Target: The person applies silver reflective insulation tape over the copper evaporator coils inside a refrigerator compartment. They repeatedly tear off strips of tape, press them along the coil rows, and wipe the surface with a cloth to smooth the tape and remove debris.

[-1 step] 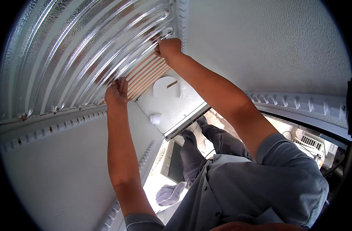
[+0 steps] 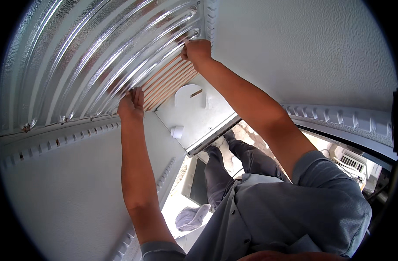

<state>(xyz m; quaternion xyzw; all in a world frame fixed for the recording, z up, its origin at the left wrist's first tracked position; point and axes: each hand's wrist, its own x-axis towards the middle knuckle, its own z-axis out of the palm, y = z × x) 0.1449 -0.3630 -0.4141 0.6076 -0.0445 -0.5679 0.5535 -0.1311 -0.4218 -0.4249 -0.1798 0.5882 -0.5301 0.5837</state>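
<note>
Silvery foil tape (image 2: 140, 67) covers rows of tubing on the panel at upper left. Below its lower edge, several bare copper tubes (image 2: 170, 85) run side by side. My left hand (image 2: 131, 104) is closed at the foil's lower left edge, fingers curled and fingertips partly hidden. At the right end of the same edge, close to the tubes' bends, my right hand (image 2: 197, 51) is closed, knuckles outward. Both hands seem to pinch the lowest foil strip, stretched between them along the tubes; the exact grip is hidden.
White textured walls (image 2: 303, 48) with ribbed strips (image 2: 338, 116) enclose the space. A white rounded cover (image 2: 190, 96) and a short white pipe stub (image 2: 177, 132) sit on the end panel. A grey cap (image 2: 191, 217) lies below, left of my legs.
The view has shifted slightly, so the end panel and right wall sit a little further right. My right hand shows slightly higher and further right; my left stays at the foil edge.
</note>
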